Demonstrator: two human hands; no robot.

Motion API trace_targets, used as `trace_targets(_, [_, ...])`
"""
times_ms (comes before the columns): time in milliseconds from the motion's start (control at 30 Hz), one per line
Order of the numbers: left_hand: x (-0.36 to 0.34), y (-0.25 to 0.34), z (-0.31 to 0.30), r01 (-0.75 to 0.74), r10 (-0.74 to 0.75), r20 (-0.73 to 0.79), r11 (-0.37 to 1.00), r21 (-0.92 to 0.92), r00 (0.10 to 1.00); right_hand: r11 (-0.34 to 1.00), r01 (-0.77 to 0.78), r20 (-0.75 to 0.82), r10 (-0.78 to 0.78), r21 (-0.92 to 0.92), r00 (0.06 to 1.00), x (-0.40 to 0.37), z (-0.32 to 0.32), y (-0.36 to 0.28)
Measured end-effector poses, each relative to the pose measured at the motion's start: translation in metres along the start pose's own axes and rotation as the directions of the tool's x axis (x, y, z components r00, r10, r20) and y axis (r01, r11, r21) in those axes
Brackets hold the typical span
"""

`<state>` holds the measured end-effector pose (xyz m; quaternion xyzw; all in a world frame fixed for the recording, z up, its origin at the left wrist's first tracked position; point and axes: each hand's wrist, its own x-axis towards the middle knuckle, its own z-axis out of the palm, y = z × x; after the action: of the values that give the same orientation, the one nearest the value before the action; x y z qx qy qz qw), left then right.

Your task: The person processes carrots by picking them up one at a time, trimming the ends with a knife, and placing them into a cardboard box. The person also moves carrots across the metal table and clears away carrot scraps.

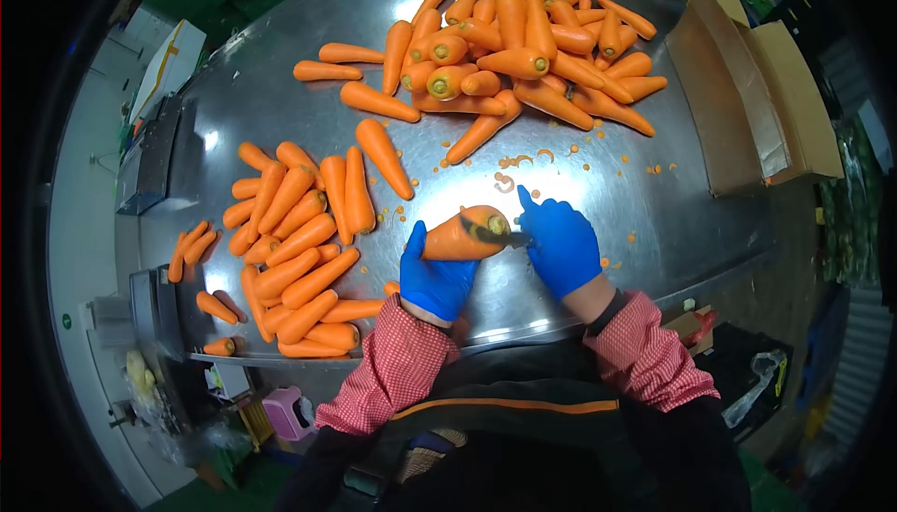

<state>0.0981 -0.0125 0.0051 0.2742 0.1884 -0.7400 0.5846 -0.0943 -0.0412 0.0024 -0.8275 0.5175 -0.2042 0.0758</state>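
Note:
My left hand (437, 274), in a blue glove, is wrapped round a thick carrot (453, 239) and holds it over the steel table. The carrot's stem end points right, toward my other hand. In my right hand (563, 243), also gloved in blue, is a small dark knife (488, 233). Its blade lies against the carrot near the stem end, and my right index finger sticks out upward. Small orange trimmings (505, 182) are scattered on the metal just beyond the carrot.
A big heap of carrots (512, 21) covers the far side of the steel table (271, 92). Another pile (304, 260) lies to the left, reaching the near edge. An open cardboard box (724, 92) stands at the right. One carrot (383, 158) lies between the piles.

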Motion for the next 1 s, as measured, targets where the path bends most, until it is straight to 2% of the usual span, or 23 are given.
trace_targets(67, [-0.002, 0.007, -0.011, 0.034, -0.03, 0.035, 0.994, -0.102, 0.999, 0.983, -0.019, 0.051, 0.01, 0.181, 0.999, -0.006, 0.02, 0.034])
trace_targets(100, [-0.001, 0.01, -0.014, 0.047, -0.039, 0.06, 0.987, -0.151, 0.997, 0.947, -0.232, 0.077, 0.22, 0.221, 0.972, -0.011, 0.035, 0.059])
trace_targets(133, [-0.004, 0.01, -0.004, -0.06, 0.067, 0.102, 0.996, -0.071, 0.993, 0.865, -0.433, 0.107, 0.42, 0.253, 0.901, -0.007, 0.035, 0.072])
trace_targets(167, [-0.009, 0.01, 0.007, -0.177, 0.175, 0.148, 0.984, -0.003, 0.973, 0.809, -0.497, 0.173, 0.466, 0.314, 0.868, -0.011, 0.031, 0.082])
trace_targets(200, [-0.016, 0.007, 0.015, -0.299, 0.285, 0.182, 0.953, 0.056, 0.941, 0.738, -0.527, 0.257, 0.461, 0.422, 0.85, -0.006, 0.025, 0.078])
trace_targets(267, [-0.016, 0.001, 0.029, -0.413, 0.393, 0.164, 0.904, 0.111, 0.905, 0.53, -0.602, 0.409, 0.445, 0.597, 0.797, 0.003, 0.012, 0.058])
trace_targets(300, [-0.012, -0.005, 0.036, -0.473, 0.448, 0.165, 0.867, 0.161, 0.878, 0.242, -0.678, 0.572, 0.387, 0.694, 0.723, 0.015, -0.01, 0.039])
trace_targets(333, [-0.008, -0.011, 0.04, -0.523, 0.498, 0.162, 0.826, 0.211, 0.852, 0.122, -0.718, 0.663, 0.304, 0.685, 0.684, 0.027, -0.031, 0.028])
trace_targets(400, [-0.002, -0.022, 0.045, -0.576, 0.548, 0.176, 0.772, 0.269, 0.818, -0.06, -0.616, 0.619, 0.045, 0.785, 0.784, 0.026, -0.037, 0.03])
trace_targets(467, [0.001, -0.032, 0.056, -0.601, 0.577, 0.179, 0.729, 0.327, 0.797, -0.066, -0.658, 0.661, 0.047, 0.75, 0.748, 0.028, -0.043, 0.029])
trace_targets(500, [0.002, -0.035, 0.06, -0.576, 0.563, 0.143, 0.748, 0.328, 0.814, -0.067, -0.677, 0.68, 0.048, 0.733, 0.732, 0.029, -0.045, 0.032])
trace_targets(600, [0.005, -0.039, 0.061, -0.491, 0.459, 0.174, 0.826, 0.278, 0.871, -0.073, -0.729, 0.732, 0.067, 0.681, 0.678, 0.028, -0.047, 0.044])
trace_targets(700, [0.009, -0.05, 0.066, -0.522, 0.48, 0.205, 0.788, 0.326, 0.853, -0.071, -0.746, 0.749, 0.077, 0.662, 0.658, 0.024, -0.049, 0.054])
trace_targets(800, [0.014, -0.057, 0.068, -0.51, 0.465, 0.212, 0.773, 0.378, 0.86, -0.035, -0.753, 0.75, 0.128, 0.657, 0.649, 0.023, -0.052, 0.057])
trace_targets(900, [0.019, -0.072, 0.072, -0.519, 0.49, 0.202, 0.691, 0.504, 0.848, 0.116, -0.758, 0.746, 0.134, 0.642, 0.652, 0.026, -0.053, 0.062])
trace_targets(1000, [0.025, -0.089, 0.075, -0.464, 0.443, 0.186, 0.678, 0.571, 0.877, 0.013, -0.808, 0.805, 0.075, 0.59, 0.589, 0.018, -0.046, 0.093])
